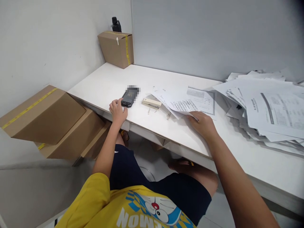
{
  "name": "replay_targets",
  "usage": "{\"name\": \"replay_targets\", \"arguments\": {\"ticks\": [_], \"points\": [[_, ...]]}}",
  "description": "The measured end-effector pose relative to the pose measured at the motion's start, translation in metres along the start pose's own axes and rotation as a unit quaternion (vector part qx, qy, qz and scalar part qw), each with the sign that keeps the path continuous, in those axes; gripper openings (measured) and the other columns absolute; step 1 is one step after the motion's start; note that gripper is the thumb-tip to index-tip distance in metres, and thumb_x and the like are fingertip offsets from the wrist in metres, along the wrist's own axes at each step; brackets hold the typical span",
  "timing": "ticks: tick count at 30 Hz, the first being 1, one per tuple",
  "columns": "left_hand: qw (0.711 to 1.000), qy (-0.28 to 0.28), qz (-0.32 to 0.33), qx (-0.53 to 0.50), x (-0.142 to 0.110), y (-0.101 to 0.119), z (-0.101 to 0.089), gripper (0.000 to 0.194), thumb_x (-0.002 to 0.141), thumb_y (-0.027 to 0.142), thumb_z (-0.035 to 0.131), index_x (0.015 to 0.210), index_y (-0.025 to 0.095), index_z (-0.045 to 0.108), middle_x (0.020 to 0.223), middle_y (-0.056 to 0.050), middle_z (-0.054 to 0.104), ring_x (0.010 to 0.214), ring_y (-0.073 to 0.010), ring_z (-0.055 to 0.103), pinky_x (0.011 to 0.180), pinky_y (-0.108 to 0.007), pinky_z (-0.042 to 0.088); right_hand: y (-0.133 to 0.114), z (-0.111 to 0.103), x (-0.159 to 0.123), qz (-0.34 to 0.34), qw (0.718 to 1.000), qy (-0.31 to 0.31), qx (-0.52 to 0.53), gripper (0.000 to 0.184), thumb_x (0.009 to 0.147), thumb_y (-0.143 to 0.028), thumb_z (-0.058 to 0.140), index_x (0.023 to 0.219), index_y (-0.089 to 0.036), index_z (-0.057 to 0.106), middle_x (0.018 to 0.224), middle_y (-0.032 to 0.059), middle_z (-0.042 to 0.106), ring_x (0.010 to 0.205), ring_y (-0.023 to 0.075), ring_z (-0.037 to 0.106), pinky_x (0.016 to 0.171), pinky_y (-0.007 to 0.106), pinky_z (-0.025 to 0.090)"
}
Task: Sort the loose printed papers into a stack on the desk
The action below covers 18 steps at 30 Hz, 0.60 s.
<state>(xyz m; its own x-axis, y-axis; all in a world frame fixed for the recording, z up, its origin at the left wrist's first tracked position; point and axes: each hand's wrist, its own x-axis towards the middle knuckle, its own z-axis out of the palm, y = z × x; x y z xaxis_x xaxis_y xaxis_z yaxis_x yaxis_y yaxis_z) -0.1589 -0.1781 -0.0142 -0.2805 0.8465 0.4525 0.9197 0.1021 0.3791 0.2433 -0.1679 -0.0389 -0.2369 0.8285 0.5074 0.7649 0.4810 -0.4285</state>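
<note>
On the white desk (144,77) a black handheld phone-like device (128,98) lies flat, its far end blurred out. My left hand (118,110) rests at the desk's front edge against the device's near corner, fingers bent and slightly apart, not wrapped round it. My right hand (201,124) is closed on the near edge of a printed paper sheet (182,103), which is slightly lifted and tilted. A thin dark item shows by those fingers; I cannot make out what it is. Between my hands lies a cream-coloured oblong object (151,102).
A large untidy paper stack (273,104) covers the desk's right side. At the back left corner stands a taped carton (116,49), with a black bottle (116,24) behind its top. More cartons (47,117) are piled left of the desk. Open shelf compartments (163,139) show under the desktop.
</note>
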Motion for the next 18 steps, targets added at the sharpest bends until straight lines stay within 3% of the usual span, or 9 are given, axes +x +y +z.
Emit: {"name": "replay_targets", "arguments": {"ticks": [5, 9, 12, 15, 18], "points": [[0.995, 0.0, -0.002, -0.103, 0.018, -0.013, 0.003, 0.05, 0.081, 0.025, 0.057, 0.131, 0.023, 0.05, 0.132, -0.014, 0.051, 0.126, -0.0316, 0.047, 0.108, -0.046, 0.039, 0.0, 0.0, 0.001, -0.001, 1.0, -0.003, 0.0, 0.032, 0.09, -0.035, 0.05, 0.097, -0.02, 0.077, 0.1, 0.0098, 0.078, 0.094, 0.0299, 0.072, 0.08, 0.042, 0.058], [0.972, -0.049, -0.051, -0.225, 0.061, -0.033, 0.016, 0.035, 0.085, 0.023, 0.048, 0.119, 0.023, 0.058, 0.123, -0.01, 0.059, 0.115, -0.0249, 0.056, 0.105, -0.039, 0.044, 0.0, -0.001, 0.001, -0.002, 1.0, -0.011, 0.006, 0.031, 0.091, -0.035, 0.049, 0.097, -0.02, 0.077, 0.099, 0.0095, 0.078, 0.093, 0.0296, 0.072, 0.08, 0.041, 0.058], [0.962, -0.079, -0.094, -0.243, 0.099, -0.04, 0.028, 0.028, 0.087, 0.022, 0.044, 0.107, 0.022, 0.064, 0.114, -0.009, 0.065, 0.111, -0.0248, 0.059, 0.102, -0.039, 0.045, 0.001, -0.001, 0.002, 0.0, 1.0, -0.008, 0.008, 0.032, 0.09, -0.035, 0.05, 0.096, -0.019, 0.077, 0.099, 0.0108, 0.078, 0.094, 0.0306, 0.072, 0.081, 0.043, 0.058], [0.963, -0.099, -0.074, -0.238, 0.123, -0.036, 0.038, 0.024, 0.085, 0.026, 0.053, 0.104, 0.024, 0.067, 0.114, -0.007, 0.067, 0.113, -0.0262, 0.058, 0.106, -0.04, 0.041, 0.002, -0.001, 0.002, 0.005, 1.0, -0.005, 0.014, 0.032, 0.09, -0.036, 0.05, 0.096, -0.019, 0.076, 0.1, 0.0113, 0.077, 0.094, 0.0309, 0.072, 0.082, 0.044, 0.058], [0.965, -0.118, -0.01, -0.235, 0.132, -0.032, 0.046, 0.031, 0.088, 0.03, 0.054, 0.116, 0.029, 0.067, 0.124, -0.005, 0.063, 0.121, -0.0252, 0.054, 0.111, -0.04, 0.035, 0.002, -0.001, 0.002, 0.011, 1.0, -0.002, 0.019, 0.031, 0.09, -0.037, 0.051, 0.095, -0.02, 0.076, 0.1, 0.0107, 0.077, 0.093, 0.0302, 0.072, 0.082, 0.044, 0.058]]}}
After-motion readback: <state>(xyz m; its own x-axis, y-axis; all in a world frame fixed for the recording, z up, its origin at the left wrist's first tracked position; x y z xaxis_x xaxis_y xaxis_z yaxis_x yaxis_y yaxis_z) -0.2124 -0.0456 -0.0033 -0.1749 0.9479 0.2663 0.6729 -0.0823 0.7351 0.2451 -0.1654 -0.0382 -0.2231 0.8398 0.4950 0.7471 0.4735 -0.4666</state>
